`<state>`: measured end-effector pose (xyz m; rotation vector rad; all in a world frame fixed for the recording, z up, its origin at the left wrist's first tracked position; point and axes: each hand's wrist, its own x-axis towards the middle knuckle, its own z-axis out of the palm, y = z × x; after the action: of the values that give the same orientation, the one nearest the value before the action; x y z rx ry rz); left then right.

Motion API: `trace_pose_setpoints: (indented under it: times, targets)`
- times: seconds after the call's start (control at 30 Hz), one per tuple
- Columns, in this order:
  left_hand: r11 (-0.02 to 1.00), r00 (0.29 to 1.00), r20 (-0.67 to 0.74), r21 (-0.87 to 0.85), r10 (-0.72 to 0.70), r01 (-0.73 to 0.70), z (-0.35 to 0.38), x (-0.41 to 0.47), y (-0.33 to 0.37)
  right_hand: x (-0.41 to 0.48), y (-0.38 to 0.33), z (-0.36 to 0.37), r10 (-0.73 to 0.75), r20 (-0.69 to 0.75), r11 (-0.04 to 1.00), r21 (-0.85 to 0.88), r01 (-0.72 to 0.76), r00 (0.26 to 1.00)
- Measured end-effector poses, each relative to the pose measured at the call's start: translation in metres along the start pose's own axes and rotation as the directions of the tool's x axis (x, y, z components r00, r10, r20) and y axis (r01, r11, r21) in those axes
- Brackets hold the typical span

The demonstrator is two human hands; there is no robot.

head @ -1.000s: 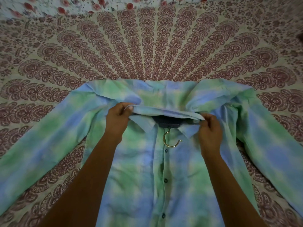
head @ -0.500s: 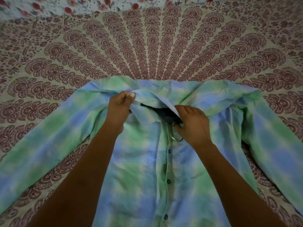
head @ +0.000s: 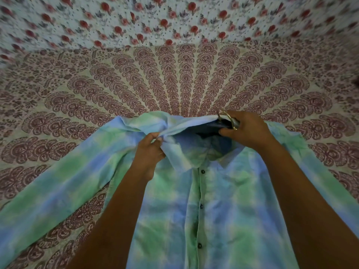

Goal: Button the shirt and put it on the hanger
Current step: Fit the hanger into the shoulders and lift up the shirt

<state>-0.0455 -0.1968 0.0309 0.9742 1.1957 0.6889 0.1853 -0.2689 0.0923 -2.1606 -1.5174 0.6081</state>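
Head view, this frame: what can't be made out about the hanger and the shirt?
- Hanger: only a dark middle piece and the gold hook show; the collar and right hand hide its arms.
- Shirt: hem and both cuffs are cut off by the frame edges.
- Topmost collar button: hidden in the collar folds pinched by the left hand.

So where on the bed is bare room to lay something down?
Free: the maroon-patterned bedspread beyond the green-blue tie-dye shirt's collar, up to the rose-print cloth. Crowded: the near half, under shirt, sleeves and both arms; only slivers show beside the left sleeve.
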Motion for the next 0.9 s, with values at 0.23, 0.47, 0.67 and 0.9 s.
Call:
trace_pose_setpoints:
  times: [0.23,0.47,0.67,0.9]
  targets:
    - [0.887,0.981,0.190,-0.446,-0.033,0.116,0.004,0.011,0.000,0.013,-0.004,-0.005,0.065,-0.002,0.997,0.051,-0.065,0.998]
    - [0.998,0.999,-0.014,-0.049,0.039,-0.040,0.012,0.008,-0.006,0.012,-0.004,-0.007,0.049,0.031,0.997,0.055,-0.050,0.998]
    - [0.965,0.998,0.052,-0.258,-0.029,0.042,0.008,0.017,-0.003,0.008,-0.004,-0.007,0.037,0.041,0.996,0.076,-0.040,0.998]
    - [0.958,0.971,0.039,-0.157,-0.236,0.239,0.004,-0.005,-0.049,0.010,-0.010,-0.011,0.062,0.028,0.994,0.090,-0.064,0.998]
